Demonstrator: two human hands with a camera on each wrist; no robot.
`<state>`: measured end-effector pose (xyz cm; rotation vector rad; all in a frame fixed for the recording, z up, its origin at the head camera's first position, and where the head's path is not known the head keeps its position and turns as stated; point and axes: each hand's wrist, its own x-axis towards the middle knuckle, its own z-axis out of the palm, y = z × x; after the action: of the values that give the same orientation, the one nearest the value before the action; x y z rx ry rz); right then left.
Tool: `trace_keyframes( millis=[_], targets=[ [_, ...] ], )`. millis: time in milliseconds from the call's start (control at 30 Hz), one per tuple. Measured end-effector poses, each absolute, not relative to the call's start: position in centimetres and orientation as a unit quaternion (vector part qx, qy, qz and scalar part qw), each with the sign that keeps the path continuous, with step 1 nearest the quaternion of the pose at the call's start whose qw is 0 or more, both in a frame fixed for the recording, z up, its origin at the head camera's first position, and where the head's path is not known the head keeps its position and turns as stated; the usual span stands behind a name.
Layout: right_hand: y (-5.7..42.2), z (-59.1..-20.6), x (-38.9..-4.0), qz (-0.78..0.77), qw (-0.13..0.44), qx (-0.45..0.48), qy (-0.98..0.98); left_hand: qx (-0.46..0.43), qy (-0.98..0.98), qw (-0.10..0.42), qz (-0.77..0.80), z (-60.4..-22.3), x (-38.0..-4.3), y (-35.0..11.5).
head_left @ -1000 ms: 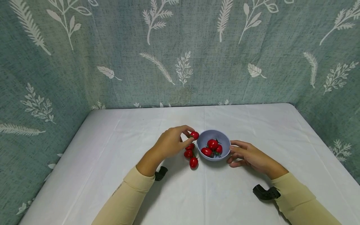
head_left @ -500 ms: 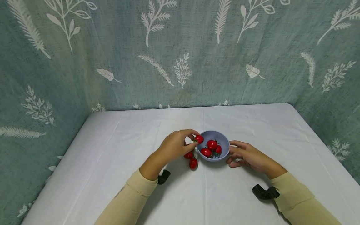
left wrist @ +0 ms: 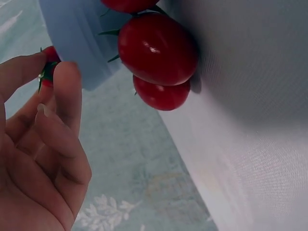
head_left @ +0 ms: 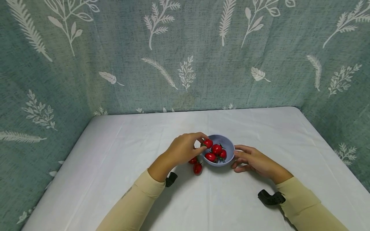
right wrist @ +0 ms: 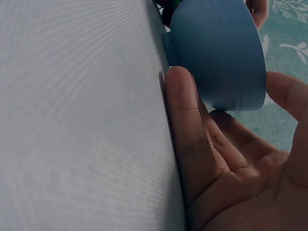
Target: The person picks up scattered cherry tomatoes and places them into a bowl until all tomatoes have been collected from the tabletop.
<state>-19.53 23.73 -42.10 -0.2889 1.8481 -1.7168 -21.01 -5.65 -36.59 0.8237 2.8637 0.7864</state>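
Observation:
My left hand pinches a red cherry tomato between thumb and fingertips, over the left rim of a small blue-grey bowl. In the left wrist view the held tomato shows a green stem end and is mostly behind the fingers. Inside the bowl lie three more tomatoes. My right hand rests against the bowl's right side. The right wrist view has its thumb touching the rim, with loosely bent fingers beside the lower wall.
More cherry tomatoes lie on the white-covered table left of the bowl, partly hidden by my left hand. Black wrist-camera mounts sit at both sleeves. A green leaf-patterned curtain stands behind the table.
My left hand has carried the pinched tomato rightward and slightly toward me, from beside the bowl to over its left rim. My right hand stays at the bowl.

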Motion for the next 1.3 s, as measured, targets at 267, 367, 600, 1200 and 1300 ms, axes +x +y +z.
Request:
trace_keyframes(
  millis=[267,367,600,1200,1300],
  targets=[
    [23.9,-42.3,-19.7,-0.643,0.299,-0.103,0.698,0.278,0.929,0.051,0.237,-36.9,-21.5,-4.9],
    [24.0,-42.3,-19.7,-0.645,0.301,-0.102,0.695,0.288,0.928,0.059,0.230,-37.2,-21.8,-4.7],
    [23.8,-42.3,-19.7,-0.644,0.303,-0.102,0.695,0.294,0.929,0.069,0.215,-37.5,-22.0,-4.5],
    [23.8,-42.1,-19.8,-0.639,0.303,-0.105,0.700,0.293,0.927,0.085,0.217,-37.2,-22.0,-4.4],
    [23.8,-42.0,-19.6,-0.639,0.304,-0.103,0.699,0.297,0.925,0.078,0.223,-37.1,-22.0,-4.5]
  ],
)
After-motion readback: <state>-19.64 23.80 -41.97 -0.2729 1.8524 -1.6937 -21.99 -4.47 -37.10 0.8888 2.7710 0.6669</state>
